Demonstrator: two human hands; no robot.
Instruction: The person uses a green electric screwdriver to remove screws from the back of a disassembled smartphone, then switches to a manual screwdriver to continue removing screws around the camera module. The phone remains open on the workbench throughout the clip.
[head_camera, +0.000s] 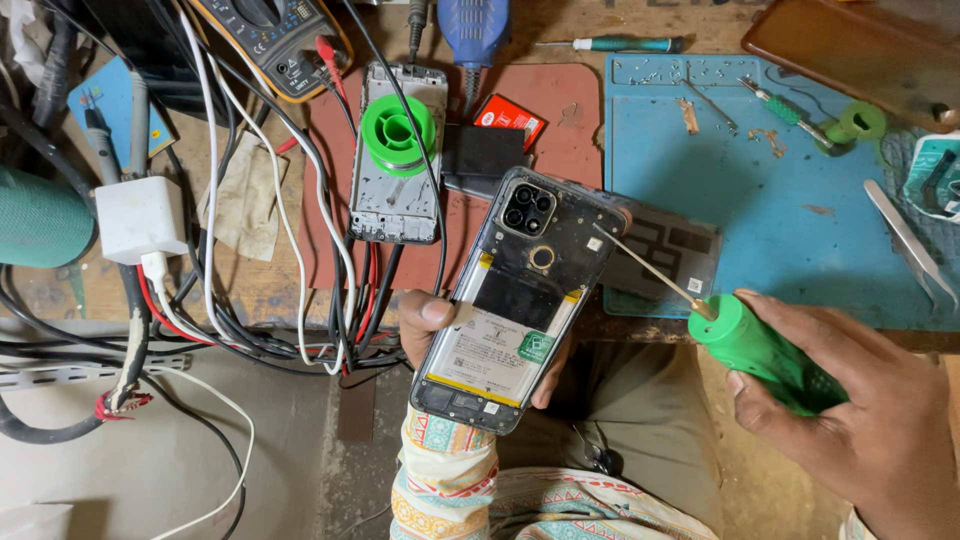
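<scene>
Wooden bench (560, 30): red mat (560, 110), blue mat (770, 220), white charger (140, 218), multimeter (270, 35), tangled cables (250, 300).

You have: opened phones (520, 300) 1 | bare phone frames (397, 160) 1; green-handled screwdrivers (765, 352) 1 | tweezers (912, 243) 1; multimeters (275, 35) 1 | blue mats (780, 200) 1

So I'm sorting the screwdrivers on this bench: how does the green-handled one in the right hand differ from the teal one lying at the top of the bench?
The green-handled screwdriver is gripped in the right hand, tilted, tip at the opened phone; the teal screwdriver lies flat, untouched. The green handle looks thick and bright green; the teal one looks slim and darker. Both have thin metal shafts.
</scene>
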